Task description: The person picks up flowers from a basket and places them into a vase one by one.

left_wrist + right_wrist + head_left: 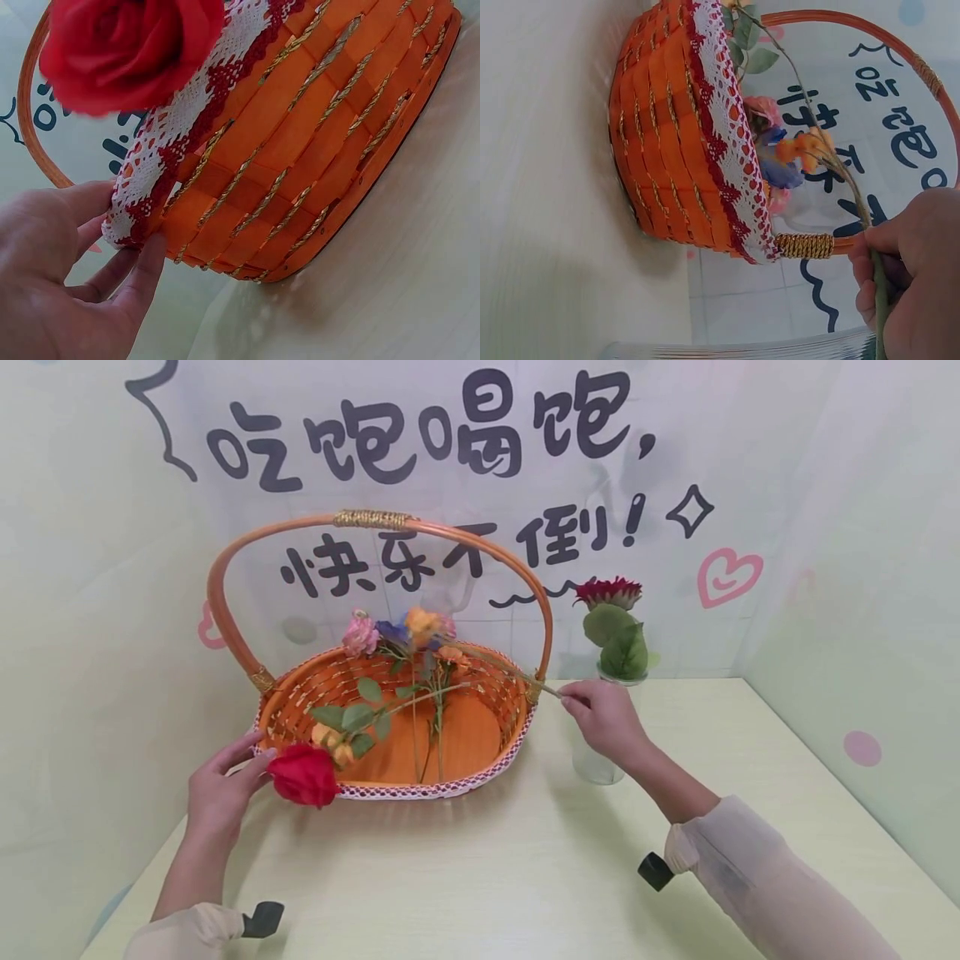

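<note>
My left hand (221,789) grips the lace-trimmed rim of the orange woven basket (247,172) at its left end, thumb and fingers on either side of the edge. Beside those fingers a red rose (303,774) hangs over the front rim. With my right hand (609,714) I pinch a thin green-brown stem (880,300) near its end, by the right foot of the basket handle (543,610). The stem slants over the basket's right side towards orange flowers (423,627). Pink flowers (361,633) and a blue flower (392,632) lean at the back rim.
Just behind my right hand stands a clear glass vase (597,764) holding a dark red flower (609,592) with green leaves (624,647). Small yellow-orange blooms (332,742) and leafy stems lie inside the basket. A printed wall sheet (465,468) backs the pale table (450,877).
</note>
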Demonstrator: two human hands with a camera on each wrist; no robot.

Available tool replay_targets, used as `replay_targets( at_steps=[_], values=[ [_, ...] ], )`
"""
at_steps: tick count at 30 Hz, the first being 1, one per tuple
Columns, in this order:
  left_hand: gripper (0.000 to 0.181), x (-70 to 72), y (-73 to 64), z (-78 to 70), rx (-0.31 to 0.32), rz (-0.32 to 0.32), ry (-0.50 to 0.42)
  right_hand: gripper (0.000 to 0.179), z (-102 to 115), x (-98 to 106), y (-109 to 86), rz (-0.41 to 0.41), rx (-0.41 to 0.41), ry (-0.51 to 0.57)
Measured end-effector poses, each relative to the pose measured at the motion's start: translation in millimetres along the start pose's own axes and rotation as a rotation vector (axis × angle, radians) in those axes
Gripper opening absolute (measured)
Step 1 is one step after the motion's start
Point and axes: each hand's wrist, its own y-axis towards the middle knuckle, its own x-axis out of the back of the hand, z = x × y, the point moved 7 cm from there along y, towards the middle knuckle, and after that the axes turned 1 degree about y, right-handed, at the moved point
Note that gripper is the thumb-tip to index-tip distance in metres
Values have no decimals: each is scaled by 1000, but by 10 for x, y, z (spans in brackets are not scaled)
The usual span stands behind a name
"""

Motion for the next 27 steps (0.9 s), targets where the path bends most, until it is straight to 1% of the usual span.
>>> replay_targets(
  at_steps=[7,11,14,19,24,27],
  values=[
    [59,-13,-28,-25,2,22,-24,13,51,126,-54,-246,93,71],
    [60,-10,-43,-29,2,20,-24,12,71,165,-73,-333,120,118],
    [61,-4,-42,-25,3,15,-12,13,91,171,-79,-364,120,159],
    [60,-19,-39,-37,2,22,-33,14,91,161,-77,-394,77,241],
    [63,-28,-43,-41,1,21,-32,16,92,148,-75,-404,51,357],
    [64,-32,-40,-43,-7,23,-39,18,112,150,-67,-401,31,447]
  ],
)
